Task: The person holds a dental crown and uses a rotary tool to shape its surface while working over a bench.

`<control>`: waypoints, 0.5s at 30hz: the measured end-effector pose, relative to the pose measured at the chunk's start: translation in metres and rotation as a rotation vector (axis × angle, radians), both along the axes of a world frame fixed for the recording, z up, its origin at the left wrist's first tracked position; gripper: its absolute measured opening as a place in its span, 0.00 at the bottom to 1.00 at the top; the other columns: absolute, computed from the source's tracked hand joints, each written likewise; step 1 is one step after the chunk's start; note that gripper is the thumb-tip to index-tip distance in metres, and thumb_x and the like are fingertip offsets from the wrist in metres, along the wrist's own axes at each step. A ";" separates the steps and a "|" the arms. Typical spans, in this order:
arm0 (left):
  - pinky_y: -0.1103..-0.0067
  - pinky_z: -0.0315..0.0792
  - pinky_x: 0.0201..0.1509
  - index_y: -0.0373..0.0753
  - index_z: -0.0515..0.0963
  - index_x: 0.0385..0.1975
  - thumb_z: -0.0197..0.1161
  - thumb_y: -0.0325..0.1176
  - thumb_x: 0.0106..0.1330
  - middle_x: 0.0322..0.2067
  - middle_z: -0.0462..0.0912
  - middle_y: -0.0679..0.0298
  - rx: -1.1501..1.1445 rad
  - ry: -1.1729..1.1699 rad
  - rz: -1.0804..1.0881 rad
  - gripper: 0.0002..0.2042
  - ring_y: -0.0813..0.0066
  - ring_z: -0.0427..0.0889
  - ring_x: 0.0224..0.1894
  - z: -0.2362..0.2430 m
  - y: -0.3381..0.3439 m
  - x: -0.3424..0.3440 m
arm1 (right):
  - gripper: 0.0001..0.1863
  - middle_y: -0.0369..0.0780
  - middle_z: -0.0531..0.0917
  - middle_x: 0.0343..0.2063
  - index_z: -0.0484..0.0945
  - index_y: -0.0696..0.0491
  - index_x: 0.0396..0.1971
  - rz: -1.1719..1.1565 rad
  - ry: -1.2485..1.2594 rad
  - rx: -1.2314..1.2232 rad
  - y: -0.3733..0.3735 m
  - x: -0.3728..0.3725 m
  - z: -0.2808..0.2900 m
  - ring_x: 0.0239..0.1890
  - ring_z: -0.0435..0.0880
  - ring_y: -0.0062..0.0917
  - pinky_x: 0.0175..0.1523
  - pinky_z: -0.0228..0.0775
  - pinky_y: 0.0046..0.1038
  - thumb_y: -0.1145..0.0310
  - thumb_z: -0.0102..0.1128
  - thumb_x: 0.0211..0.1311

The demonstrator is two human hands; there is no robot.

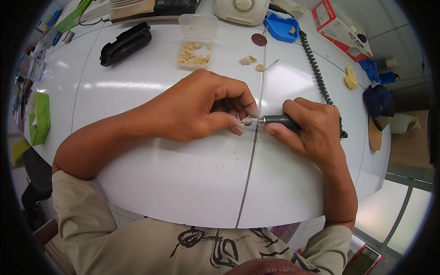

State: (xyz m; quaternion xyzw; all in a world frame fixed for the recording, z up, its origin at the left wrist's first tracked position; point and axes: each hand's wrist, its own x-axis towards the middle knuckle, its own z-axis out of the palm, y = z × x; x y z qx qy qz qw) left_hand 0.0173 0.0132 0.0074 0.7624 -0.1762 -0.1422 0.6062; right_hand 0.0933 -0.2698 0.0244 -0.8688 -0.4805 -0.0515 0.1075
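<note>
My left hand point(206, 105) is closed on a small pale piece point(247, 121), pinched at the fingertips and partly hidden by them. My right hand point(311, 128) grips a black rotary handpiece point(284, 121) with a silver nose, whose thin bit reaches left to the piece. A coiled black cord point(316, 68) runs down behind that hand. Beyond my hands lie a few pale beige pieces point(247, 60), a slim metal pointed tool point(272, 63) and an open clear plastic box point(195, 55) holding several small tooth-like pieces.
A black case point(124, 44), blue tray point(279, 28), brown disc point(259, 40), beige control unit point(240, 9) and red-white box point(339, 30) stand along the back of the white table point(183, 174). A green basket point(39, 119) is left; yellow lump point(351, 78) and dark cap point(378, 103) right.
</note>
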 end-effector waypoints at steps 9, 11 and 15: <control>0.77 0.80 0.52 0.30 0.86 0.49 0.73 0.17 0.65 0.39 0.90 0.63 -0.008 0.025 -0.006 0.13 0.77 0.85 0.42 0.002 0.001 0.000 | 0.31 0.36 0.79 0.16 0.80 0.50 0.24 0.010 0.040 0.085 -0.004 0.004 -0.005 0.15 0.78 0.32 0.22 0.65 0.36 0.34 0.77 0.62; 0.77 0.80 0.52 0.30 0.86 0.49 0.73 0.17 0.65 0.39 0.90 0.64 -0.014 0.015 -0.008 0.13 0.77 0.85 0.42 0.002 0.000 0.000 | 0.31 0.36 0.79 0.16 0.80 0.50 0.23 0.012 0.026 0.068 -0.003 0.003 -0.003 0.15 0.78 0.32 0.22 0.65 0.36 0.35 0.78 0.62; 0.77 0.81 0.52 0.30 0.86 0.49 0.73 0.17 0.65 0.38 0.90 0.63 -0.004 0.002 0.001 0.13 0.77 0.85 0.41 0.000 0.001 -0.001 | 0.32 0.36 0.79 0.16 0.81 0.50 0.23 0.003 0.019 0.034 -0.001 0.001 -0.002 0.15 0.78 0.32 0.22 0.64 0.36 0.34 0.78 0.62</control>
